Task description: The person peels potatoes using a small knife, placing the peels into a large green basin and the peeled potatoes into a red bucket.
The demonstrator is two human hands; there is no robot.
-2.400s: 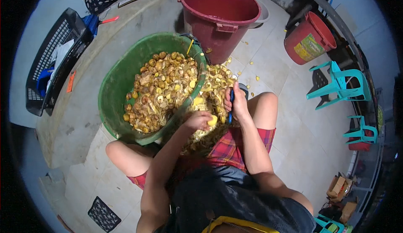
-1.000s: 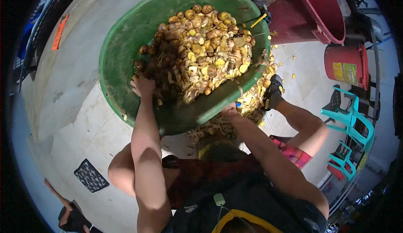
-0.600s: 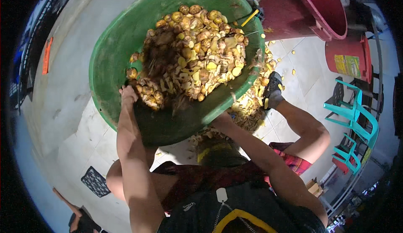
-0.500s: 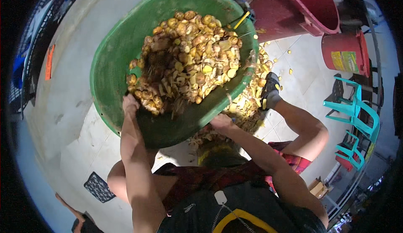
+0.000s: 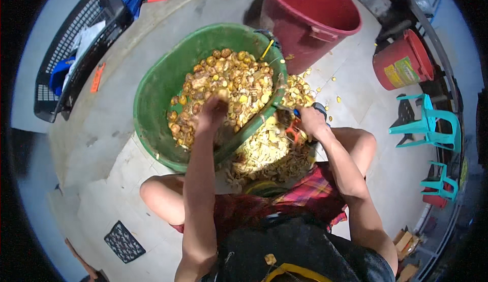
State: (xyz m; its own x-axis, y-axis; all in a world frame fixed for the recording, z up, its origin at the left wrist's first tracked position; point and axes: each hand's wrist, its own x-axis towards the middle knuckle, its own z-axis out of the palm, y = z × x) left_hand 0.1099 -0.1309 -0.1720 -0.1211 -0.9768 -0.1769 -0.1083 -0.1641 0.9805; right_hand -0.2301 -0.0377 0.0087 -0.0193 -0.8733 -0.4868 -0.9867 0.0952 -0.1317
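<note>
A green oval tub (image 5: 168, 78) holds a heap of small brown-yellow tubers (image 5: 249, 76), like potatoes, some cut or peeled. Over the heap is my left hand (image 5: 213, 113), its fingers smeared by motion; a pale piece shows at the fingertips, but I cannot tell if it is held. Just right of the tub's near rim, my right hand (image 5: 312, 122) is closed on a blue-handled tool (image 5: 296, 112) with a thin, dark, blade-like end. A blurred orange thing (image 5: 294, 130) shows under that hand. Pale yellow peelings (image 5: 262, 147) lie piled between the tub and my lap.
A large dark red bin (image 5: 300, 33) stands behind the tub. To the right are a smaller red bucket (image 5: 401, 66) and turquoise plastic stools (image 5: 429, 124). A black crate (image 5: 76, 53) is at the far left, a black mat (image 5: 124, 241) at the near left.
My left hand has gone from the tub's near-left rim to over the heap. The right hand has moved right, away from the rim. The tub appears lower and farther away.
</note>
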